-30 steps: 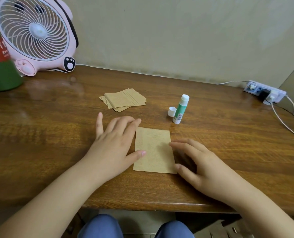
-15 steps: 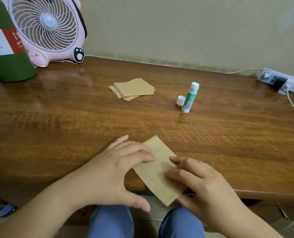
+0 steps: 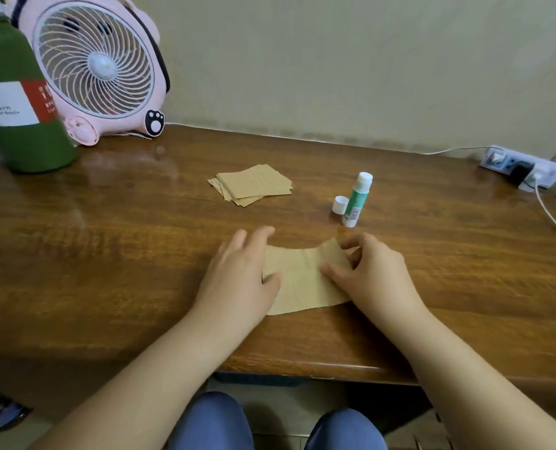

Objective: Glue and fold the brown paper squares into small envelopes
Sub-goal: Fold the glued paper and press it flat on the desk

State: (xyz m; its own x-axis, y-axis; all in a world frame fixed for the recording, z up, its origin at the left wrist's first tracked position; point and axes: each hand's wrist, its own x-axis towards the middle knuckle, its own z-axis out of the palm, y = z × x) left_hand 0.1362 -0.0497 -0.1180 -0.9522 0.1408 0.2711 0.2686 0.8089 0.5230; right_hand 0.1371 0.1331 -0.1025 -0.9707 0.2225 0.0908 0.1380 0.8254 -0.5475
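Note:
One brown paper piece (image 3: 302, 280) lies on the wooden table (image 3: 107, 254) between my hands. My left hand (image 3: 241, 274) rests flat on its left edge, fingers spread. My right hand (image 3: 371, 271) pinches the paper's right edge, which curls up off the table. A small stack of brown paper squares (image 3: 254, 187) lies farther back. To its right stands an uncapped green and white glue stick (image 3: 356, 199), with its white cap (image 3: 340, 204) beside it.
A pink desk fan (image 3: 98, 66) and a green bottle (image 3: 13, 102) stand at the back left. A white power strip (image 3: 523, 168) with a cable lies at the back right. The table's front edge (image 3: 302, 368) runs just above my knees.
The paper was lifted off the table's front edge half a second ago and now lies back on the table, turned wider. My right hand now curls its right edge upward.

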